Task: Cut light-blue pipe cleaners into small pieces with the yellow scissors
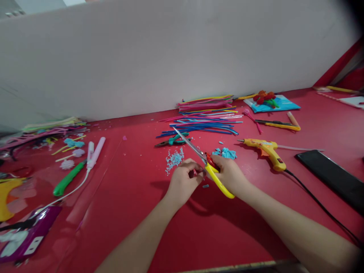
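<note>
My right hand (229, 175) is closed around a pair of scissors (218, 182) with a yellow handle, their blades pointing up and to the left. Something red shows beside the fingers of that hand, but its kind is unclear. Close against it, my left hand (184, 180) is closed in a pinch; whatever lies between its fingertips is hidden. Beyond my left hand lies a scatter of small light-blue clippings (174, 160). Just past my right hand sits a pile of light-blue fuzzy pieces (228, 153). Green-handled pliers (172, 141) rest behind the clippings.
Bundles of coloured pipe cleaners (204, 123) lie along the wall. To the right are a yellow glue gun (265, 148) with its cord and a black phone-like slab (331, 178). At left are a pink hair-straightener-like tool (95, 153), a green-handled tool (68, 180) and a purple device (42, 231).
</note>
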Demonstrator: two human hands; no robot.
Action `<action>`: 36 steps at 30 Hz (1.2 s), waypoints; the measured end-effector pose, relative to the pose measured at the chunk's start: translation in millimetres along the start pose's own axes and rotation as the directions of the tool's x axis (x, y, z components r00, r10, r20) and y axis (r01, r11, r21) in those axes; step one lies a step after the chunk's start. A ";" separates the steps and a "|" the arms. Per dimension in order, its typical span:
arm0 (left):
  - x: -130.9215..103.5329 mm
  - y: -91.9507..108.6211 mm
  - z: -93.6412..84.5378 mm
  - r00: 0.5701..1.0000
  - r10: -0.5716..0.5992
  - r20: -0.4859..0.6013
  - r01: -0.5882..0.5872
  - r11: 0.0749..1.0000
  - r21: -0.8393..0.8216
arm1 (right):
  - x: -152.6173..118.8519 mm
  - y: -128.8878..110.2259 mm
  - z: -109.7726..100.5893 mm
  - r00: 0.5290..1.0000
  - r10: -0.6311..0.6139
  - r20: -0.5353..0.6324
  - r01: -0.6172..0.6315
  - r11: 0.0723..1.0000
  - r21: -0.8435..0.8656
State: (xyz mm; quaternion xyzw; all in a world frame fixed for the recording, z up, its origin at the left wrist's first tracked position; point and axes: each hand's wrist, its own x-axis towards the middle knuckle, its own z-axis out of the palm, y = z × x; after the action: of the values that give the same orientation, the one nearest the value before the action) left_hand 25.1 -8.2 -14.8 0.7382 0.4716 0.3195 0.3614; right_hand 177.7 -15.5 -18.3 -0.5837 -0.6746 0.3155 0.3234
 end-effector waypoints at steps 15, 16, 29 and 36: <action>8.9 -3.2 -20.1 0.892 -0.359 -0.273 0.056 0.688 -0.723 | -6.3 -0.5 -13.1 0.989 -0.113 0.096 0.148 0.749 -0.646; 8.9 -2.2 -20.6 0.889 -0.356 -0.287 0.042 0.689 -0.723 | -6.7 1.0 -11.7 0.987 -0.121 0.105 0.160 0.731 -0.663; 9.0 -1.6 -22.2 0.893 -0.333 -0.302 0.016 0.694 -0.720 | -8.2 5.8 -7.0 0.981 -0.135 0.138 0.193 0.680 -0.707; 9.4 -1.6 -21.5 0.888 -0.349 -0.298 0.013 0.668 -0.744 | -8.9 5.3 -6.4 0.979 -0.149 0.136 0.201 0.669 -0.715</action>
State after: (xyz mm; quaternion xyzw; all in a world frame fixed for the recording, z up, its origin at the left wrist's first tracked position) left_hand 10.1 6.0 -3.4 0.3968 0.4449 0.5903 0.5442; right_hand 186.9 -23.4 -19.4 -0.5856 -0.8073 0.0096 0.0725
